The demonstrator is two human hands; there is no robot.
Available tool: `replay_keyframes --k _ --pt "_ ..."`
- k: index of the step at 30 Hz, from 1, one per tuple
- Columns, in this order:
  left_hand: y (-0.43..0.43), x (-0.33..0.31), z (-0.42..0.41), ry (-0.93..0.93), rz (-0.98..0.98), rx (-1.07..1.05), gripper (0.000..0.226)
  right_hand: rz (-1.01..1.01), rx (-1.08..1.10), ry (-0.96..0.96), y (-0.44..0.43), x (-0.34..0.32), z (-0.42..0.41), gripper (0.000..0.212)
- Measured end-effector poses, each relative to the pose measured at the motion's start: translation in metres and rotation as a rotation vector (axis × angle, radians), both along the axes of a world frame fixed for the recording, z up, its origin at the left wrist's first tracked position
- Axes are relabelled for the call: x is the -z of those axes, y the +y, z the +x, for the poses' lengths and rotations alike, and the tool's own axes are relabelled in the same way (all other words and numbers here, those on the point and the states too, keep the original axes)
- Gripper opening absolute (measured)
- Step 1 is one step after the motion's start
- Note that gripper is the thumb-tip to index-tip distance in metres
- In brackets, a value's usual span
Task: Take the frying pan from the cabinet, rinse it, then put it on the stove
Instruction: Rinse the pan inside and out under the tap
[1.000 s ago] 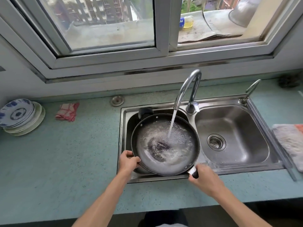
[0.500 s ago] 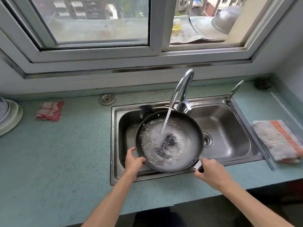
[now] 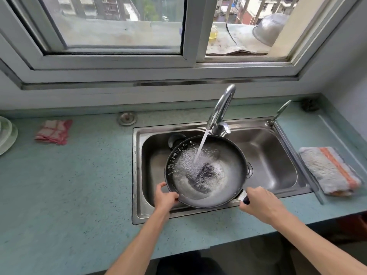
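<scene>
The frying pan [image 3: 206,171] hides most of the left basin of the sink [image 3: 278,161], and its handle vanishes inside the right hand [image 3: 260,203] at five o'clock. The left hand [image 3: 164,197] covers the pan's rim at eight o'clock. A dark round thing [image 3: 175,140] at eleven o'clock, half behind the pan, is unidentifiable. The plates [image 3: 7,135] are cut by the left edge. Foam obscures the pan's floor.
</scene>
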State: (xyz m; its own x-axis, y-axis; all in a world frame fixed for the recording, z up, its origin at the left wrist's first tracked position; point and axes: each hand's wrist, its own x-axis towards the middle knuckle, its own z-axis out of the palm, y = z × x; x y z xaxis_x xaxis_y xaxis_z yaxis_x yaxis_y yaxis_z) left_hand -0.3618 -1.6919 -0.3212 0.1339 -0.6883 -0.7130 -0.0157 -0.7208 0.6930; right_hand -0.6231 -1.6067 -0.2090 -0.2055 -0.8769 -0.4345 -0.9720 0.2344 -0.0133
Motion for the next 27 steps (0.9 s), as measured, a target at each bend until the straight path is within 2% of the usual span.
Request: replay_keyframes --k 5,12,16,20,27 --pt "-0.003 -0.014 0.007 -0.157 -0.043 -0.023 0.053 -0.008 0.008 -0.071 0.0 0.009 0.005 0.03" --pt "-0.018 -0.042 0.026 -0.345 -0.089 0.049 0.065 -0.017 0.006 -0.183 -0.002 0.033 0.016 0.028" --pt "-0.027 -0.055 0.031 -0.506 -0.093 0.149 0.07 -0.022 0.013 -0.233 -0.004 0.045 0.021 0.032" --pt "-0.037 -0.076 0.029 -0.587 -0.137 0.201 0.075 -0.035 0.031 -0.299 -0.004 0.057 0.023 0.035" --pt "-0.055 -0.11 0.017 -0.789 -0.211 0.346 0.082 -0.052 0.051 -0.373 -0.008 0.065 0.027 0.031"
